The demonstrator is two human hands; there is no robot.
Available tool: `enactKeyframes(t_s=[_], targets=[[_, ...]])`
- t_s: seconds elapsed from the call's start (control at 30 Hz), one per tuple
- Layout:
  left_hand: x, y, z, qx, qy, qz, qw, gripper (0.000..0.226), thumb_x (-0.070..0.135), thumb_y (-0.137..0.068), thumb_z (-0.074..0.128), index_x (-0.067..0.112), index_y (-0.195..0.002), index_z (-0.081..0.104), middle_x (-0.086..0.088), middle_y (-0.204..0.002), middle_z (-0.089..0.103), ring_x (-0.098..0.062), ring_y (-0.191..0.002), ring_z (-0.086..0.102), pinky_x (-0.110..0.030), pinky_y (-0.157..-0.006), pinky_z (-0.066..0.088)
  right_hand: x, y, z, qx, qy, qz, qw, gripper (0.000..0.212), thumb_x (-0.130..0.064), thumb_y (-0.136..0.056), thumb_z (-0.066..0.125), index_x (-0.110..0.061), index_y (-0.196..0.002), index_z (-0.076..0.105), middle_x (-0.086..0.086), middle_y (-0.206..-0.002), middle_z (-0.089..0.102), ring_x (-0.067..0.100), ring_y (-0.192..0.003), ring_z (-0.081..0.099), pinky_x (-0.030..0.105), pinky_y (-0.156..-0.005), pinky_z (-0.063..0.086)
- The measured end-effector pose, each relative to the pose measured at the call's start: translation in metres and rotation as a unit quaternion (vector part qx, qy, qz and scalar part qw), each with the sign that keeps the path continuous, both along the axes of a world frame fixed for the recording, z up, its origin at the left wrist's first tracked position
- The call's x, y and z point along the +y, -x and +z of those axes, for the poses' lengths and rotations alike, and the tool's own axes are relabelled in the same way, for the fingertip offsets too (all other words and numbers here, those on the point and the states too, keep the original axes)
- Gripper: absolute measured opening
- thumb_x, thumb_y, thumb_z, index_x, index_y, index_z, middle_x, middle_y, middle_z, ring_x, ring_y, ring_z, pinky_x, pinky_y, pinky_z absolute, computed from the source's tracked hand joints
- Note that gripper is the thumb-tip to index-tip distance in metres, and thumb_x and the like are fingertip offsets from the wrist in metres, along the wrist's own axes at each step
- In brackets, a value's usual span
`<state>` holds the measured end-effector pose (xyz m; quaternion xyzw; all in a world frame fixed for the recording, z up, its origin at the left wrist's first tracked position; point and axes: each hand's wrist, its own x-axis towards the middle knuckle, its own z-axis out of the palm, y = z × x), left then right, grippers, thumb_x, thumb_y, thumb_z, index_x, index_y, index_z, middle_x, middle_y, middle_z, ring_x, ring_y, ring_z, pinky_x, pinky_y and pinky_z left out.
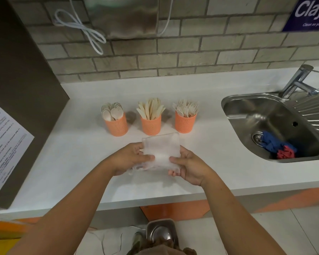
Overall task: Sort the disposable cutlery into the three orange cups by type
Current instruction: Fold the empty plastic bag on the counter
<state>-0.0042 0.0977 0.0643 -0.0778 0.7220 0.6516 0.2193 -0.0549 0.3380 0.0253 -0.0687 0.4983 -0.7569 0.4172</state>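
A white tabletop (77,162) runs across the frame under a wall (191,52) of grey bricks. At the right a steel sink (256,111) is set into it, with a tap (298,80) at its far edge. Inside the sink, near the drain, lie a blue cloth (271,142) and a red cloth (285,153), touching each other. At the left stands a dark panel (17,70) with a printed sheet (4,144) on it. On the wall, at the upper left, hangs a looped white cable (81,28) beside a metal box (122,15). A blue sign (309,13) is in the upper right corner. Below the tabletop edge there is an orange front (173,208) and a pale tiled floor (265,227).

In the centre of the frame three orange cups stand in one row, upright and a little apart. The left cup (116,125) holds spoons (111,111), the middle cup (151,125) holds knives (151,108), and the right cup (185,124) holds forks (186,107).

Just in front of the cups, low over the tabletop, both hands hold a clear plastic bag (162,148). The left hand (129,157) has its grip clamped on the left side of the bag, thumb on top. The right hand (190,168) has its grip clamped on the right side, thumb on top and fingers under.
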Motion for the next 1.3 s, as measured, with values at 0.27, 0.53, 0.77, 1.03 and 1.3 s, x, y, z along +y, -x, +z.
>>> enactKeyframes(t_s=[0.27, 0.53, 0.77, 1.03, 1.3], targets=[[-0.007, -0.008, 0.012, 0.004, -0.07, -0.039, 0.997, 0.018, 0.005, -0.087, 0.07, 0.015, -0.092, 0.084, -0.009, -0.099, 0.073, -0.023, -0.074, 0.066, -0.029, -0.062, 0.046, 0.0, 0.003, 0.008, -0.011, 0.023, -0.035, 0.999, 0.051, 0.018, -0.095, 0.042, -0.008, -0.067, 0.076, 0.014, -0.08, 0.066, 0.022, -0.057, 0.061, 0.025, -0.056, 0.057], [0.007, 0.0, 0.045, 0.011, 0.179, -0.184, 0.967, 0.024, 0.044, -0.088, 0.078, 0.032, -0.109, 0.082, 0.014, -0.116, 0.076, -0.015, -0.119, 0.065, -0.039, -0.11, 0.048, 0.002, 0.015, 0.031, 0.176, -0.09, 0.067, 0.978, 0.048, 0.018, -0.08, 0.039, -0.009, -0.069, 0.078, 0.017, -0.11, 0.073, 0.038, -0.101, 0.066, 0.041, -0.08, 0.057], [0.023, -0.013, 0.055, 0.106, 0.322, -0.219, 0.915, 0.018, 0.031, -0.087, 0.082, 0.044, -0.099, 0.081, 0.023, -0.099, 0.075, -0.001, -0.089, 0.065, -0.021, -0.084, 0.051, 0.022, 0.01, 0.094, 0.361, -0.289, 0.235, 0.855, 0.025, -0.039, -0.088, 0.06, -0.032, -0.085, 0.084, -0.017, -0.141, 0.057, 0.005, -0.133, 0.049, 0.035, -0.116, 0.034], [0.04, -0.05, 0.048, 0.129, 0.308, -0.178, 0.926, 0.019, 0.037, -0.079, 0.088, 0.042, -0.097, 0.083, 0.022, -0.08, 0.074, -0.01, -0.072, 0.061, -0.022, -0.067, 0.045, 0.005, -0.025, 0.095, 0.436, -0.359, 0.265, 0.781, 0.037, -0.055, -0.083, 0.078, -0.022, -0.066, 0.081, 0.0, -0.048, 0.047, 0.012, -0.048, 0.03, 0.025, -0.051, 0.03], [0.046, -0.089, 0.027, 0.142, 0.253, -0.165, 0.943, 0.023, 0.034, -0.079, 0.089, 0.042, -0.1, 0.083, 0.022, -0.102, 0.077, -0.003, -0.097, 0.067, -0.017, -0.09, 0.049, 0.052, -0.059, 0.063, 0.409, -0.323, 0.146, 0.841, 0.034, -0.043, -0.08, 0.085, -0.018, -0.058, 0.078, 0.012, -0.059, 0.064, 0.01, -0.053, 0.048, 0.023, -0.06, 0.04]])
